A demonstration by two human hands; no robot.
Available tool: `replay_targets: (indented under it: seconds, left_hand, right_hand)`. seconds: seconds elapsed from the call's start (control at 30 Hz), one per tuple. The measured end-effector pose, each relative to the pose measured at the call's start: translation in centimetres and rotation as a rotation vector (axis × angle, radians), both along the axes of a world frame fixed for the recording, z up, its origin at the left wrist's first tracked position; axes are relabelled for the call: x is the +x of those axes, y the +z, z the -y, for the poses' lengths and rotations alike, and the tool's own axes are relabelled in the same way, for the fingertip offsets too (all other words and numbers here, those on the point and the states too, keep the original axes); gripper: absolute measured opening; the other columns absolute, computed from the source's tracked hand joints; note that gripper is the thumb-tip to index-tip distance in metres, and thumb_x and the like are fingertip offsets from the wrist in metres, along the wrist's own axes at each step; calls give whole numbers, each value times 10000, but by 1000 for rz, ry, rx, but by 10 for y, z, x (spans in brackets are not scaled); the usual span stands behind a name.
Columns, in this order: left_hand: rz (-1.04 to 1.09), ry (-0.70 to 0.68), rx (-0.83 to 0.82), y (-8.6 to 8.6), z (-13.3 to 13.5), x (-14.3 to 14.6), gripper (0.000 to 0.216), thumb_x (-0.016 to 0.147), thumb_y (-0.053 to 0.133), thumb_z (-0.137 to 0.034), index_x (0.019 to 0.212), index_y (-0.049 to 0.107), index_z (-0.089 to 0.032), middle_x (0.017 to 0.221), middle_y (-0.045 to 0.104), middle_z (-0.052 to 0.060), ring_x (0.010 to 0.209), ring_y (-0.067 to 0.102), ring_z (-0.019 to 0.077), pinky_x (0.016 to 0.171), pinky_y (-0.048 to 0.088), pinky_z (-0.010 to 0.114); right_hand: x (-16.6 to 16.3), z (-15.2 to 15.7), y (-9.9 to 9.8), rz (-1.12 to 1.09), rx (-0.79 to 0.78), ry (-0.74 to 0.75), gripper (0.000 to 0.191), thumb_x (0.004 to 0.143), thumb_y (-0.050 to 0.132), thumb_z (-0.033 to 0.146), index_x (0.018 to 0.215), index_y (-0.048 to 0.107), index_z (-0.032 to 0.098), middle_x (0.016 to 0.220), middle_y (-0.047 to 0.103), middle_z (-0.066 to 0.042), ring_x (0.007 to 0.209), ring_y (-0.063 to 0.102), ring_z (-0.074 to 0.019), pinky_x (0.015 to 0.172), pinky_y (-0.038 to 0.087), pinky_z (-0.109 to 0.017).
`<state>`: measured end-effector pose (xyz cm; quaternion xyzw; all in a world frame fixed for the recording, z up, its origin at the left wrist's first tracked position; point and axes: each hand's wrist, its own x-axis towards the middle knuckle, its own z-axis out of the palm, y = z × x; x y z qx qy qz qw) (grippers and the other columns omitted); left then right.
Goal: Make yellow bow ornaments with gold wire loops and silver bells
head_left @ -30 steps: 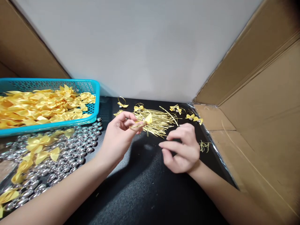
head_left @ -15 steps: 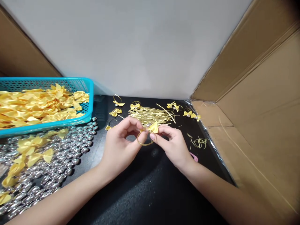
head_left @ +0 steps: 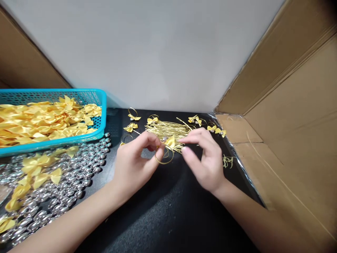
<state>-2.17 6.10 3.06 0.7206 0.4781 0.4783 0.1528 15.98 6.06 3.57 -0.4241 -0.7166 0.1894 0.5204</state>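
My left hand [head_left: 134, 163] pinches a small yellow bow [head_left: 170, 142] with a gold wire loop [head_left: 164, 156] hanging under it and a silver bead at its knot. My right hand [head_left: 206, 160] is just right of the bow, fingers spread and curved, its fingertips near the bow but off it. Behind both hands lies a pile of gold wire ties [head_left: 170, 130] on the black mat [head_left: 168, 211].
A blue basket [head_left: 101, 116] full of yellow bows sits at the left. Silver beads [head_left: 79, 168] and loose bows [head_left: 39, 168] cover the mat's left side. Finished bow rings [head_left: 133, 117] lie along the back. Cardboard walls [head_left: 289, 123] stand at right and left.
The wire was bent into a loop under the bow, with both hands pinching it half a second ago. My right hand has since let go and opened slightly.
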Motion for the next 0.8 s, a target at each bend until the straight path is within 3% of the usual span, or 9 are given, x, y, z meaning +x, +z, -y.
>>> replay_targets:
  seconds: [0.07, 0.23, 0.37, 0.6, 0.8]
  left_hand:
    - [-41, -15, 27, 0, 1, 1, 162, 793, 654, -95, 787, 547, -217, 698, 623, -61, 607, 593, 87, 608, 460, 201]
    - [-26, 13, 17, -3, 6, 4, 175, 798, 661, -103, 812, 537, -225, 726, 640, -56, 643, 628, 99, 628, 478, 201]
    - [-58, 16, 47, -4, 8, 6, 201, 770, 658, -73, 811, 541, -231, 739, 659, -47, 654, 643, 116, 643, 489, 216]
    - [-92, 26, 83, -4, 8, 8, 171, 763, 632, -80, 788, 554, -230, 718, 682, -41, 612, 632, 125, 619, 496, 226]
    - [-94, -15, 110, -4, 9, 9, 190, 781, 630, -64, 801, 531, -224, 728, 668, -47, 612, 617, 98, 619, 491, 197]
  right_hand:
    - [-5, 9, 6, 197, 82, -22, 101, 809, 628, 212, 746, 705, 230, 796, 592, -13, 814, 535, -195, 818, 365, -410]
    - [-12, 13, -1, 406, 17, -188, 211, 848, 621, 231, 647, 680, 205, 733, 599, -2, 773, 511, -183, 832, 294, -434]
    - [-11, 11, -8, 422, 69, -275, 126, 818, 667, 252, 699, 706, 231, 705, 621, 9, 757, 532, -185, 888, 273, -462]
    - [-11, 11, -12, 376, 140, -289, 83, 809, 697, 245, 729, 718, 253, 629, 622, 27, 681, 532, -164, 884, 278, -453]
    - [-14, 8, -12, 247, -97, -215, 79, 763, 707, 214, 692, 732, 235, 577, 540, 37, 639, 502, -148, 778, 320, -396]
